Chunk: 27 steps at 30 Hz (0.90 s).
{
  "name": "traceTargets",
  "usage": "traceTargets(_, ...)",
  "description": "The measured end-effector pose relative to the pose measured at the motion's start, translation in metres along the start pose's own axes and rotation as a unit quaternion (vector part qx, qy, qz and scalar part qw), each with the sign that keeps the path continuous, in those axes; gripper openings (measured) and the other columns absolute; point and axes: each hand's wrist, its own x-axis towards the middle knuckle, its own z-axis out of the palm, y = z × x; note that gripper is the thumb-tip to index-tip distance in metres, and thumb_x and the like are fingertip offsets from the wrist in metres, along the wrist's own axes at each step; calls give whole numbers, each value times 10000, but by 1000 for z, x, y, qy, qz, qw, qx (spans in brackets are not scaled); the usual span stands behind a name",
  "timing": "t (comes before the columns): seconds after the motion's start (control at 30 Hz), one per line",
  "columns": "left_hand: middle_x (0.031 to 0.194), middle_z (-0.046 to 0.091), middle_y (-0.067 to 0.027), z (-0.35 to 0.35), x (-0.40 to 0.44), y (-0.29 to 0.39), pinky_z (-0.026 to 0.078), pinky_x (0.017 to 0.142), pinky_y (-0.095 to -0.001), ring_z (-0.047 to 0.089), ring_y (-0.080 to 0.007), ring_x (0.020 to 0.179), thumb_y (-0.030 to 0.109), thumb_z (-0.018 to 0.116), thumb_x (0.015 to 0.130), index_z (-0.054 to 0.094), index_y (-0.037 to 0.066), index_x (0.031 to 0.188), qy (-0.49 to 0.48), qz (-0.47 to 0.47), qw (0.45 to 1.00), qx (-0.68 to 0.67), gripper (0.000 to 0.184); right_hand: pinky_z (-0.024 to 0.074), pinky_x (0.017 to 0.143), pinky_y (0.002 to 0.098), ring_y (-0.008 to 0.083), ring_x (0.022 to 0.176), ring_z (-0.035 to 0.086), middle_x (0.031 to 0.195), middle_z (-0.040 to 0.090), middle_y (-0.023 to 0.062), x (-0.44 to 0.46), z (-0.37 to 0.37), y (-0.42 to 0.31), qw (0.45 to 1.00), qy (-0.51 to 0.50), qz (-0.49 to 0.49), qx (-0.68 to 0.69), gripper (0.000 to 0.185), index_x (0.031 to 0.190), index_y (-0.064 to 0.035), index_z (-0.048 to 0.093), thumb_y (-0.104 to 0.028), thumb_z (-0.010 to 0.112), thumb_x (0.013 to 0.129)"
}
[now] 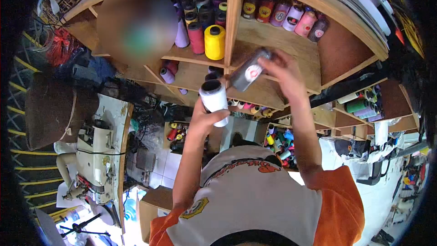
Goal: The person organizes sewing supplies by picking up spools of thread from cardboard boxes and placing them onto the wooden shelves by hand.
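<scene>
My left hand (pixel 207 119) is wrapped round a white thread cone (pixel 215 105), its dark top end tilted up toward the shelves. Higher and to the right, my right hand (pixel 281 69) grips a dark grey thread cone with a round white and red label (pixel 248 74), held slantwise and slightly blurred. The two cones are close, with a small gap between them. Behind them in the wooden shelf stand a yellow cone (pixel 215 42) and a dark red cone (pixel 196 38). A row of labelled cones, among them a pink one (pixel 305 23), lines the upper right compartment.
A wooden divider (pixel 231 23) rises between compartments. On the left is a sewing machine (pixel 95 155) on a table, with a cardboard box (pixel 154 205) below. Bins of mixed spools (pixel 281 146) sit under the shelf. More cones (pixel 364 107) lie in shelving at right.
</scene>
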Motion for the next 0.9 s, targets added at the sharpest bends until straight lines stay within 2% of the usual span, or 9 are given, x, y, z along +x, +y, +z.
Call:
traceTargets(0.03, 1265, 485, -142, -3, 4, -8, 514, 836, -422, 546, -245, 1072, -33, 640, 589, 403, -5, 1276, -39, -1, 999, -38, 728, 447, 782, 262, 136, 850, 582, 940, 644, 105, 11, -3, -17, 999, -1, -37, -14, 520, 1067, 40, 586, -316, 744, 722)
traceTargets(0.13, 1180, 531, -142, 5, -3, -6, 525, 809, -420, 578, -255, 1010, -34, 643, 606, 395, -12, 1278, -36, -48, 997, -55, 717, 444, 867, 329, 270, 969, 607, 1044, 637, 166, 69, -19, -29, 938, 93, -146, -301, 641, 1160, -7, 558, -436, 701, 707)
traceTargets(0.23, 933, 593, -128, -5, -7, -17, 522, 700, -362, 621, -221, 782, -26, 653, 639, 456, -25, 1168, -24, -59, 998, -12, 565, 407, 945, 369, 316, 1098, 538, 1188, 558, 203, 138, -17, -13, 882, 105, -153, -432, 667, 1219, -28, 526, -387, 711, 687)
traceTargets(0.37, 830, 607, -104, -8, -8, -19, 505, 625, -328, 612, -198, 675, 41, 699, 651, 498, -13, 1043, 31, -50, 997, 45, 444, 362, 1002, 382, 324, 1167, 478, 1263, 507, 186, 210, -9, 19, 853, 34, -290, -433, 625, 1251, -63, 500, -318, 697, 716)
traceTargets(0.47, 821, 608, -99, -15, -10, -20, 502, 618, -324, 611, -194, 662, 40, 714, 660, 495, -11, 1021, 48, -44, 997, 43, 425, 239, 1088, 379, 319, 1303, 303, 1395, 358, 166, 207, 1, 21, 873, 40, -274, -401, 654, 1334, -90, 398, -317, 639, 770)
traceTargets(0.57, 813, 608, -95, -16, -11, -17, 502, 609, -325, 610, -193, 650, 58, 726, 667, 494, -5, 1023, 57, -45, 996, 48, 429, 238, 1088, 377, 319, 1297, 313, 1388, 378, 148, 211, -5, 23, 866, 13, -242, -438, 681, 1324, -94, 415, -328, 674, 739)
traceTargets(0.7, 822, 606, -105, -16, -9, -17, 505, 611, -325, 614, -197, 662, 71, 709, 700, 486, 3, 1044, 38, -35, 998, 21, 416, 342, 1022, 378, 320, 1211, 433, 1296, 477, 181, 199, -2, 27, 862, 61, -291, -411, 673, 1270, -71, 481, -352, 716, 705)
traceTargets(0.8, 875, 604, -127, -15, -4, -18, 517, 650, -361, 624, -228, 722, 277, 546, 840, 476, 2, 1074, 12, -55, 993, -103, 367, 371, 990, 384, 330, 1176, 466, 1260, 506, 186, 190, -2, 23, 878, 66, -249, -403, 672, 1232, -61, 511, -415, 717, 699)
traceTargets(0.9, 994, 598, -153, -13, 0, -15, 498, 768, -400, 611, -269, 870, 383, 480, 842, 463, -7, 1171, -13, -51, 994, -97, 510, 405, 945, 393, 339, 1104, 523, 1188, 557, 188, 178, -4, 21, 883, 83, -202, -415, 660, 1179, -45, 545, -464, 711, 697)
